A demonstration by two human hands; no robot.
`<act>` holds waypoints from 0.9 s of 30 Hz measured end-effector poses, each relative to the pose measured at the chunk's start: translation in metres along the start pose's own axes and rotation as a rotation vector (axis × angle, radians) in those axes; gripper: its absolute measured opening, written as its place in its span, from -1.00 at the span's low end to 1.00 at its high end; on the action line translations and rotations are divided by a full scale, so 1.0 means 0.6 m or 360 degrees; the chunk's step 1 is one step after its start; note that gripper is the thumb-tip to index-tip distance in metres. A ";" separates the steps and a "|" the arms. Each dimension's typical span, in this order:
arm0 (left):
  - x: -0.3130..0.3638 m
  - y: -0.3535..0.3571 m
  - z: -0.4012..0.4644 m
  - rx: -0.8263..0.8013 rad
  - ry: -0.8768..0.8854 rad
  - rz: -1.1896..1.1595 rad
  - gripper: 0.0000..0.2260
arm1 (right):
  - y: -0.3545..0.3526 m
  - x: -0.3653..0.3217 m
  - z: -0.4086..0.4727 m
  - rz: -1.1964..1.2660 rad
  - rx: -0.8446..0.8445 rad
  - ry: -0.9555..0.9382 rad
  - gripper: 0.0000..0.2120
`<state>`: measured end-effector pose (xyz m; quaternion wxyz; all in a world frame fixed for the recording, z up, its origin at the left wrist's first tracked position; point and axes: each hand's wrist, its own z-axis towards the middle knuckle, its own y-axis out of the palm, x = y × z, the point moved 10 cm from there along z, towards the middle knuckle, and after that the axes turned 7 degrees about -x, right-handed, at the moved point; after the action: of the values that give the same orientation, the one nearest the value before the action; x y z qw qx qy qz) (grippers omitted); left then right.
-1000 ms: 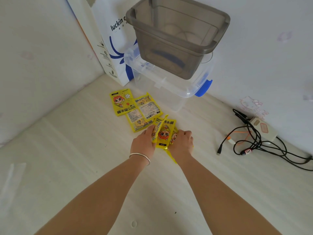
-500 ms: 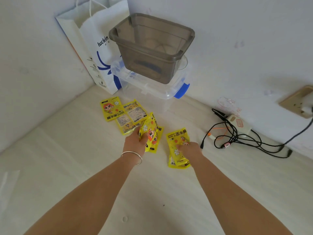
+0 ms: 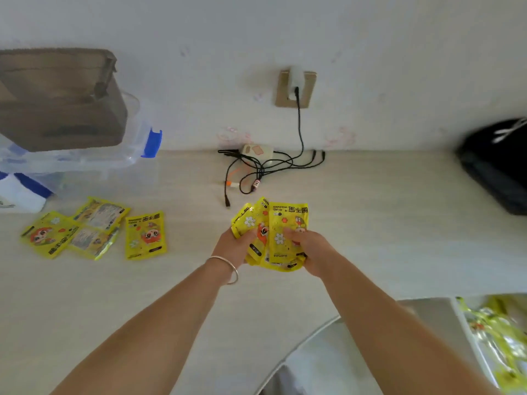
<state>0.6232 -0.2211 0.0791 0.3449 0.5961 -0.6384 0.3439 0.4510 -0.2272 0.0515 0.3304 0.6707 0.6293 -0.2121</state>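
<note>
Both hands hold a bunch of yellow hand-warmer packets [image 3: 272,223] at the middle of the pale table top [image 3: 385,229]. My left hand [image 3: 235,246], with a silver bracelet on its wrist, grips the left side of the bunch. My right hand [image 3: 309,249] grips the right side, its thumb on the front packet. Several more yellow packets lie flat at the left: a single one [image 3: 145,235] and an overlapping group [image 3: 74,228].
A brown bin [image 3: 60,101] sits on a clear box with blue latches [image 3: 85,158] at the back left. Tangled black cables [image 3: 265,169] run to a wall socket [image 3: 295,88]. A black bag [image 3: 499,163] is at the right. A container of yellow packets [image 3: 496,343] stands bottom right.
The view has swung right. My left hand brought its packets over to my right hand, and both now hold one bunch together; one packet stays flat at the left.
</note>
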 end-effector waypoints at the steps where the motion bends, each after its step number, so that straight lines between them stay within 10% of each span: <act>1: 0.003 0.040 -0.003 -0.0091 0.0005 0.0016 -0.92 | -0.036 0.011 -0.016 0.0054 0.0056 -0.0002 -0.72; 20: -0.071 0.758 -0.104 -0.1024 0.0000 0.0742 -0.89 | -0.656 0.215 -0.326 0.0804 0.0921 -0.0077 -0.73; 27: -0.146 0.927 -0.100 -0.0970 -0.0123 0.0994 -0.73 | -0.849 0.348 -0.323 0.0861 0.0938 0.0164 -0.28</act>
<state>0.0740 -0.0950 0.0207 0.3606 0.2578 -0.8727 0.2050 -0.0513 0.0522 -0.0505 0.1358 0.8879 0.3581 -0.2549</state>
